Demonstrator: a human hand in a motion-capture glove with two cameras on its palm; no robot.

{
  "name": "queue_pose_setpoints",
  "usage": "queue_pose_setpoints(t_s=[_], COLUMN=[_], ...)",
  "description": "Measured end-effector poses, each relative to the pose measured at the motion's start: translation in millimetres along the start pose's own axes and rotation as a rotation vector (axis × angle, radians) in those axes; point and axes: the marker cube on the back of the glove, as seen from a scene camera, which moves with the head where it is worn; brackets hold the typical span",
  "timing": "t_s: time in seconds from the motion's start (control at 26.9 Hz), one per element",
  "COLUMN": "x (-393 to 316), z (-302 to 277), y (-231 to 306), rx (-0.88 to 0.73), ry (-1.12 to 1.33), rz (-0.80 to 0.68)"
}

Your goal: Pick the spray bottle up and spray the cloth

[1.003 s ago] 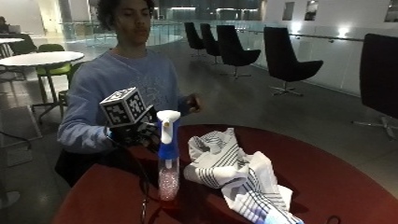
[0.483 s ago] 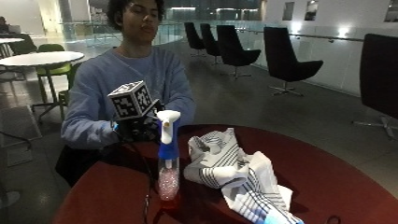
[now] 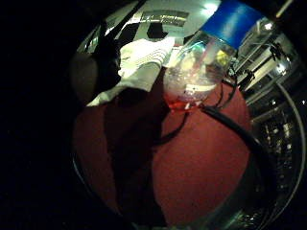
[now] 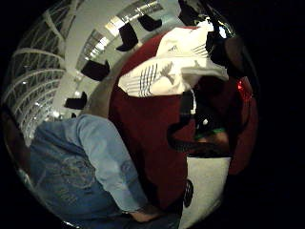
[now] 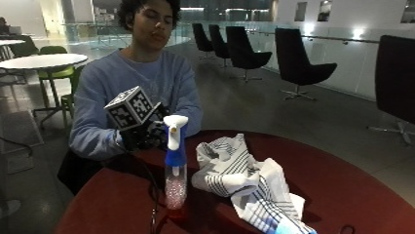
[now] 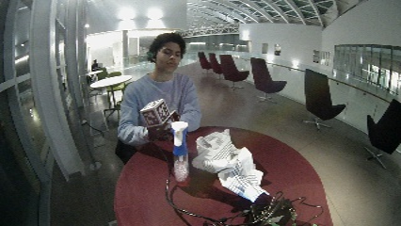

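Outside view: gloved right hand [image 5: 144,136], fingers unreadable, behind the upright spray bottle [image 5: 174,163]; cloth [image 5: 243,178] beyond, on the counter [image 5: 363,195]. Palm views: bottle ahead, ungrasped. Reach step; next, close round the neck.

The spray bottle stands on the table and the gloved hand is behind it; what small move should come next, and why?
Probably bring the gloved right hand forward to the spray bottle's neck. The bottle stands upright and untouched on the red table, beside the striped cloth, and the hand holds nothing yet.
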Motion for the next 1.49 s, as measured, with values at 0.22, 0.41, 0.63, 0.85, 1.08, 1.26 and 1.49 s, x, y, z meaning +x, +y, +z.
queue_pose_setpoints(t_s=[0.22,0.41,0.63,0.85,1.08,1.26,1.49], x=[24,52,69,91,111,119,120], z=[-19,-25,-21,-17,-14,-1,13], y=[6,3,7,-7,-35,-53,-70], rx=[0.237,0.340,0.383,0.496,0.459,0.412,0.355], ry=[-0.441,-0.755,-0.772,-0.679,-0.663,-0.667,-0.669], rz=[0.235,0.372,0.432,0.429,0.569,0.642,0.656])
